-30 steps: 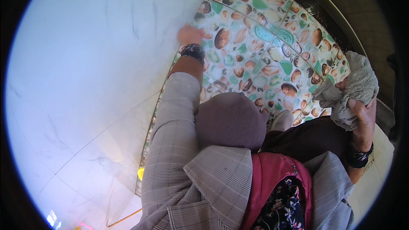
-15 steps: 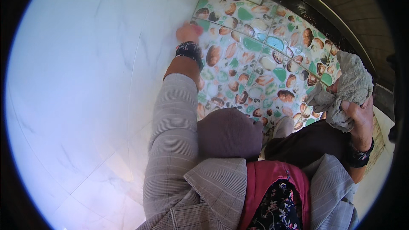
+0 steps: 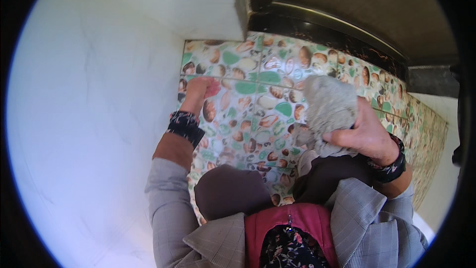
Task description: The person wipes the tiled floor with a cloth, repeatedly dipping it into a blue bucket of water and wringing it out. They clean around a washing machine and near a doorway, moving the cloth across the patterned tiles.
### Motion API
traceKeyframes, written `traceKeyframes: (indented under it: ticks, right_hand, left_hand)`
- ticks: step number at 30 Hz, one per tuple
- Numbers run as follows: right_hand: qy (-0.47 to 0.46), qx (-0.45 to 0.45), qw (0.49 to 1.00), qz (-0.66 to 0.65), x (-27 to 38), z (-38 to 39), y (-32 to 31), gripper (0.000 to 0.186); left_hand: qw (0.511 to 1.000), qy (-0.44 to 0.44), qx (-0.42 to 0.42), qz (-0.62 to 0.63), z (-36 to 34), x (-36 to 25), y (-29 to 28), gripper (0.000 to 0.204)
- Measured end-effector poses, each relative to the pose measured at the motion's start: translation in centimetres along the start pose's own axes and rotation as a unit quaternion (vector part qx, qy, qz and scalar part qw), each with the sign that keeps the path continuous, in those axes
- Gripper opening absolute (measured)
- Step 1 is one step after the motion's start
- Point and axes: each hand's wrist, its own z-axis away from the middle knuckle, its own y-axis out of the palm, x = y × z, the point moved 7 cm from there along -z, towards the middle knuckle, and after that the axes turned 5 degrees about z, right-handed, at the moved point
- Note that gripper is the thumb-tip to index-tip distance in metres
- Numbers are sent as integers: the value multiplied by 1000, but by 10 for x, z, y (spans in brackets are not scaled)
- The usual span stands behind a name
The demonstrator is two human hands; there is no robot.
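Observation:
My right hand (image 3: 364, 134) grips a crumpled, damp-looking grey cloth (image 3: 329, 111), thumb across its near side and the fingers mostly hidden behind it. The cloth hangs over the tiled floor (image 3: 270, 124), in front of my right knee. On the left, my left hand (image 3: 199, 92) reaches down by the floor's left edge, close to the white wall (image 3: 99, 119). Its fingertips look reddish and blurred, so I cannot make out how they are bent or whether anything is in them. The floor tiles carry a glossy print of green, brown and white pebbles.
A white boxed-out wall section (image 3: 208, 10) meets the floor at the far left. Beside it stands a dark panel (image 3: 347, 10) above a black, reddish-flecked base strip (image 3: 317, 34). My dark-clad knees (image 3: 230, 191) are bent close in front of me.
My view has turned toward the right, bringing more of the dark panel in. The cloth in my right hand has come inward over the floor. My left hand stays low near the wall.

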Motion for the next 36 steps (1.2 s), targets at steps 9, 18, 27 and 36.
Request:
traceKeyframes:
  ticks: [9, 18, 27, 36]
  right_hand:
    - [-23, 2, 1000, 1, -14, 13, -7, 44]
    - [-54, -166, 984, 37, -55, 32, -43, 45]
    - [-38, -301, 939, -163, -39, 119, -88, 43]
    - [-82, -306, 824, -469, 33, 314, -44, 35]
  left_hand:
    - [969, -74, 158, -175, 84, -87, 126, 46]
    - [911, -183, 319, -188, 170, -126, 229, 42]
    - [882, -269, 292, -254, 258, -124, 275, 45]
    - [809, -301, 355, -359, 414, -156, 340, 53]
